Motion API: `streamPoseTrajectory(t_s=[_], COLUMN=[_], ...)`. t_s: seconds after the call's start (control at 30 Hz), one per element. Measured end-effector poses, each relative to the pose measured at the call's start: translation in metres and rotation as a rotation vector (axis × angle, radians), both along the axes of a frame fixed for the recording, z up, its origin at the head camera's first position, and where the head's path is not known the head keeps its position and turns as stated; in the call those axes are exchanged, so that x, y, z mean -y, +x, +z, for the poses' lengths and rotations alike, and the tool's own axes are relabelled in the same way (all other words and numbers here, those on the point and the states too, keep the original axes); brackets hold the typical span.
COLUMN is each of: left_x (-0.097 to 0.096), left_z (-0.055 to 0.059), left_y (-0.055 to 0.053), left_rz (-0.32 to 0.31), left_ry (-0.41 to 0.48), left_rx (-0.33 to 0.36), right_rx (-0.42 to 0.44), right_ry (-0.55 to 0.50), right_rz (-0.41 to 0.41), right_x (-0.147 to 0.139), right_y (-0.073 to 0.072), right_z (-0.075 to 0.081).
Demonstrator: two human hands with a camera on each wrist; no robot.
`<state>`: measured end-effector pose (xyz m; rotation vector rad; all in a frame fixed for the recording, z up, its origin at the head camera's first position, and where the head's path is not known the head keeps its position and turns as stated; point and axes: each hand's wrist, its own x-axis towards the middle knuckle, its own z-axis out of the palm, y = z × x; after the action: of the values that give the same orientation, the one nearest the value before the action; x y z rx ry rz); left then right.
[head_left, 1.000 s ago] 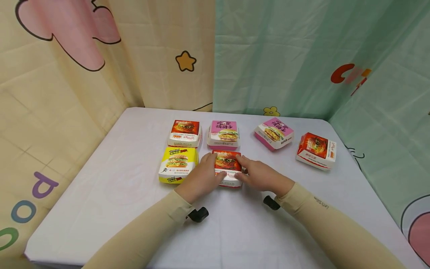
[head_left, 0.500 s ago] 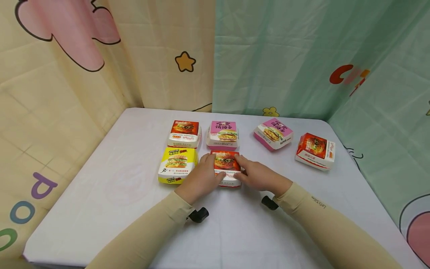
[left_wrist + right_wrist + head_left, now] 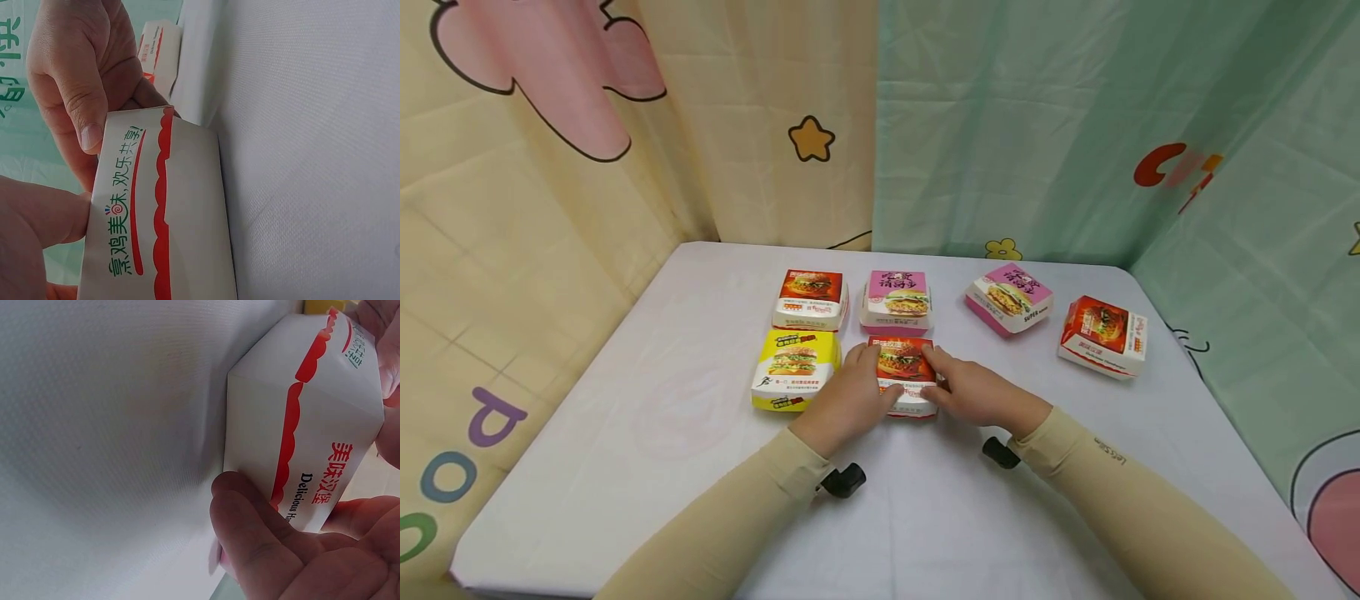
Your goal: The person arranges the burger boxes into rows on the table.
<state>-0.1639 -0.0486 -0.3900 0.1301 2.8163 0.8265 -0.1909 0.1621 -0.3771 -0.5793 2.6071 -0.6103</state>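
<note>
Near the table's middle lies a red-and-white burger box (image 3: 908,360), held from both sides. My left hand (image 3: 850,398) grips its left side, the thumb over the top near the front edge. On the opposite side my right hand (image 3: 979,393) holds it, also with the thumb on the lid. In the left wrist view the box's front wall (image 3: 194,200) sits low against the white cloth. The right wrist view shows fingers curled along the box's side wall (image 3: 262,419). A yellow burger box (image 3: 793,367) stands just left of my left hand.
Behind are another red burger box (image 3: 811,287) and a pink one (image 3: 897,296), roughly in line with the front two. Farther right a second pink box (image 3: 1011,298) and a red box (image 3: 1103,333) sit at angles. Curtains (image 3: 1000,125) border the white table (image 3: 662,483).
</note>
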Motion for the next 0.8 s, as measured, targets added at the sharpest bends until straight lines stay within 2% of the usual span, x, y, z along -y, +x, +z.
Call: streamPoseTrajectory(t_s=[0.4, 0.8], left_x=[0.0000, 0.0006], left_z=[0.0036, 0.0039], left_y=[0.0027, 0.0029], left_rz=[-0.006, 0.017], left_ry=[-0.003, 0.014], left_rx=[-0.026, -0.023], right_rx=[0.006, -0.016], right_ry=[0.008, -0.027], right_rz=[0.005, 0.030], right_x=[-0.0011, -0.0039], right_y=[-0.0009, -0.0018], right_z=[0.0024, 0.0022])
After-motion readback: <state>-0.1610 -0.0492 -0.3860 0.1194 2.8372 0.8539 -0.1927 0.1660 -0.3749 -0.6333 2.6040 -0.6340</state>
